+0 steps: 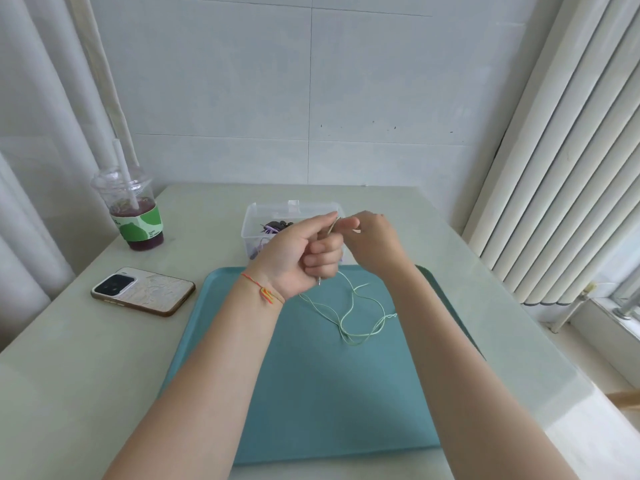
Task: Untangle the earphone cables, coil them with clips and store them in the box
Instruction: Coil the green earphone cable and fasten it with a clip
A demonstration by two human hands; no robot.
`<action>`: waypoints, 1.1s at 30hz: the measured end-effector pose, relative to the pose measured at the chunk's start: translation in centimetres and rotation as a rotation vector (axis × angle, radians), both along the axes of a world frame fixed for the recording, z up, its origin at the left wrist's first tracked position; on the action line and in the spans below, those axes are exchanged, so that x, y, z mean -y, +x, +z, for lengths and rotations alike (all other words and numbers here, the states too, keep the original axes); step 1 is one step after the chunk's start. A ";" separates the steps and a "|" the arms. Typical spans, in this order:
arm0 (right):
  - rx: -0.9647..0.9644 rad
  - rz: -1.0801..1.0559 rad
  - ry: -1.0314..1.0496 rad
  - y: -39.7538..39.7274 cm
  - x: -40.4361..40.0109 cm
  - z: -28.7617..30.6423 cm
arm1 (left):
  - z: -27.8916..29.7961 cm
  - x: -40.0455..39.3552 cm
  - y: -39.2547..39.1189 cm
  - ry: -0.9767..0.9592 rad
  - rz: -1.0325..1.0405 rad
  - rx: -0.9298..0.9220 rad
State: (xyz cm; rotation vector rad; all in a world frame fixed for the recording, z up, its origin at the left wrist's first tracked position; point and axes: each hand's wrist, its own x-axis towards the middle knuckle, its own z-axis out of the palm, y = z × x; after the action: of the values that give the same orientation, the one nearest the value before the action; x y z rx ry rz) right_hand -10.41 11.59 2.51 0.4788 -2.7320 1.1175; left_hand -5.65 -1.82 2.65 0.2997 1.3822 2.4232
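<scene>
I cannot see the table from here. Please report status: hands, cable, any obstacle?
Left hand grips green cable; right hand pinches its upper end. Slack loops lie on tray. Box open behind hands; nothing blocking.

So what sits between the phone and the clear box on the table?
Nothing: in the head view, bare table runs from the phone to the clear box.

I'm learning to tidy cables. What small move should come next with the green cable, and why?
Probably wind another turn. The left hand grips the cable's upper part, the right hand pinches it beside, yet most of the green cable lies loose on the tray, uncoiled.
</scene>
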 end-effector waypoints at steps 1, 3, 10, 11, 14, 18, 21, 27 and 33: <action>0.025 0.009 -0.016 -0.1 0.2 -0.2 | -0.1 -0.1 -0.2 0.031 0.002 0.004; 0.110 0.062 -0.052 0.2 0.6 -0.3 | -0.1 -0.1 -0.4 0.098 0.029 0.014; 0.311 0.241 -0.081 1.4 2.5 -0.9 | -0.1 1.3 -1.3 0.275 0.236 0.012; 0.347 0.277 -0.162 1.5 2.6 -0.9 | -0.1 1.7 -1.4 0.302 0.264 0.007; 0.442 0.341 -0.220 1.5 2.5 -0.8 | -0.1 2.9 -1.7 0.374 0.377 -0.042; 0.331 0.344 -0.001 1.9 2.5 0.2 | -0.3 3.8 -2.0 0.294 0.549 -0.125; 0.169 0.350 0.110 2.4 2.6 0.8 | -0.7 3.2 -2.1 0.158 0.607 -0.152; 0.176 0.368 0.322 2.8 2.6 1.0 | -0.5 1.0 -1.4 0.045 0.586 -0.136; 0.174 0.385 0.387 3.1 2.5 1.2 | -1.2 0.8 -1.9 0.059 0.638 -0.127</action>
State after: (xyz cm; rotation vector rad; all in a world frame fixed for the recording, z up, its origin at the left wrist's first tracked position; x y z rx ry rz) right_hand -7.34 9.06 3.69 1.0414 -3.1087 0.7144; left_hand -7.54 -2.66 1.49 0.0186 1.6575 2.9981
